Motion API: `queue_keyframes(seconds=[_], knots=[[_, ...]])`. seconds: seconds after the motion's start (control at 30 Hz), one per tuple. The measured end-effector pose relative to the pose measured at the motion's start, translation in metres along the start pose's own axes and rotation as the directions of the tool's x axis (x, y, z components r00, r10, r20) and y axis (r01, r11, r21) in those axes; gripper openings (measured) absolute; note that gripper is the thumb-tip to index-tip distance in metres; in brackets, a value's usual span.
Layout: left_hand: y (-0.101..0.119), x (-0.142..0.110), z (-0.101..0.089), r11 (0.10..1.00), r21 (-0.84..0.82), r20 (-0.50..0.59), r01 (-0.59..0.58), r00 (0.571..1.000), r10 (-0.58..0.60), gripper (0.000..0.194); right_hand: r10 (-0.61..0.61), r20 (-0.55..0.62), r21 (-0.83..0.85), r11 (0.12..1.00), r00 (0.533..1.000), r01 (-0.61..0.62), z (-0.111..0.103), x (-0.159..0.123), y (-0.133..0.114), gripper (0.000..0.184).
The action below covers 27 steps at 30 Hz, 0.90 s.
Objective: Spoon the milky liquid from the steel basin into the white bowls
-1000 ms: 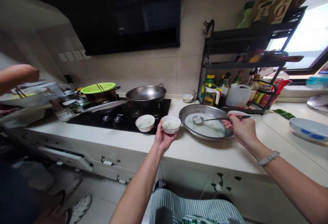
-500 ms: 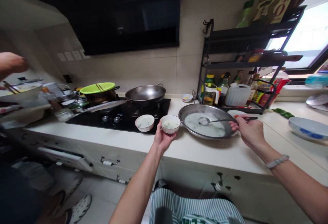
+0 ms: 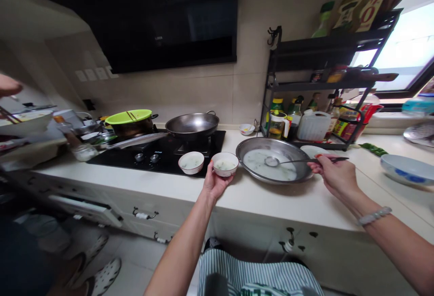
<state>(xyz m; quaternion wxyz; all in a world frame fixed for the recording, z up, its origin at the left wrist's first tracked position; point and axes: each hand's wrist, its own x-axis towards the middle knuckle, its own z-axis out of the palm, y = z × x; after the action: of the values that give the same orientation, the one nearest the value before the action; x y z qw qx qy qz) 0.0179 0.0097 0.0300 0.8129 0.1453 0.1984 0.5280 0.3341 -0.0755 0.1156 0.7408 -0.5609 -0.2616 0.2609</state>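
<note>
My left hand point(image 3: 217, 184) is closed on a small red-rimmed bowl point(image 3: 225, 172) that holds a pale liquid with green bits. Just left of it, a matching filled bowl point(image 3: 191, 169) stands at the edge of the stove. A wide steel basin point(image 3: 241, 151) of the same milky soup point(image 3: 261, 164) sits on the counter to the right. In my right hand point(image 3: 334, 171) is the handle of a ladle point(image 3: 294, 160), whose bowl rests at the soup's surface, with some liquid in it.
A steel wok point(image 3: 193, 126) and a pot with a lime-green basket point(image 3: 129, 116) stand on the black stove point(image 3: 162, 158). Behind the basin is a rack point(image 3: 312, 86) of bottles. A blue-patterned bowl point(image 3: 403, 169) stands right. Another person's hand point(image 3: 9, 86) shows far left.
My right hand has moved slightly to the right, and the ladle's bowl has shifted a little right in the soup. The other person's hand has drawn back left. My left hand stays put.
</note>
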Motion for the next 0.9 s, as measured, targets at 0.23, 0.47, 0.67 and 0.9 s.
queue_keyframes(seconds=[0.23, 0.47, 0.67, 0.9], knots=[[0.0, 0.001, 0.0, 1.0, -0.01, 0.002, -0.002, 1.0, 0.002, 0.059, -0.027, 0.026, -0.002, 1.0, 0.999, 0.027, 0.005, -0.004, -0.017, 0.02], [0.0, 0.001, -0.001, 1.0, -0.01, 0.011, 0.005, 1.0, -0.005, 0.056, -0.027, 0.044, -0.013, 1.0, 0.999, 0.027, 0.015, -0.01, -0.026, 0.021], [-0.001, 0.001, 0.0, 1.0, -0.023, 0.013, 0.004, 1.0, -0.004, 0.056, -0.045, 0.053, -0.017, 0.999, 0.998, 0.046, 0.022, -0.01, -0.028, 0.02], [-0.001, 0.001, 0.0, 1.0, -0.019, -0.004, 0.002, 1.0, -0.002, 0.058, -0.03, 0.088, -0.02, 0.999, 0.996, 0.031, 0.032, -0.015, -0.034, 0.023]])
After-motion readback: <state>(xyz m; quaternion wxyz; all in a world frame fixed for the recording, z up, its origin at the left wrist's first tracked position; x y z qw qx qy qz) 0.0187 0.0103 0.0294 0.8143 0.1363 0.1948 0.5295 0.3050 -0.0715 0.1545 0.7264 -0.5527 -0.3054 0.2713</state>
